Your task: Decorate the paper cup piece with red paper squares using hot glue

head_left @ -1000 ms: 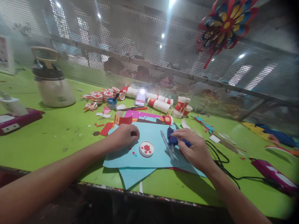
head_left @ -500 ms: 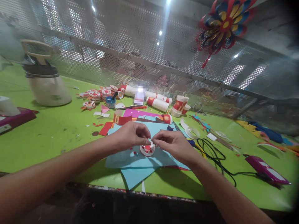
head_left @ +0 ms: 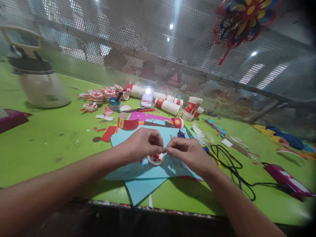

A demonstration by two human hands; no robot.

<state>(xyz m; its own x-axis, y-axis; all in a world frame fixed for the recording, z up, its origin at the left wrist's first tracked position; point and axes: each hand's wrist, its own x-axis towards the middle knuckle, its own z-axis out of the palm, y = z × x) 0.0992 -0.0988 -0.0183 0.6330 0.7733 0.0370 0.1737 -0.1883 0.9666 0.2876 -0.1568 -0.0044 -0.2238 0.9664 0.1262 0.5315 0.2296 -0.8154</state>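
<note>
Left hand [head_left: 142, 142] and right hand [head_left: 189, 150] are pinching over the disc [head_left: 156, 161], anything gripped unclear; this fine step is seemingly needing steadiness next.

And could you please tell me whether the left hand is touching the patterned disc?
Cannot tell: in the head view, the left hand covers part of the patterned disc, hiding any contact or gap.
</note>
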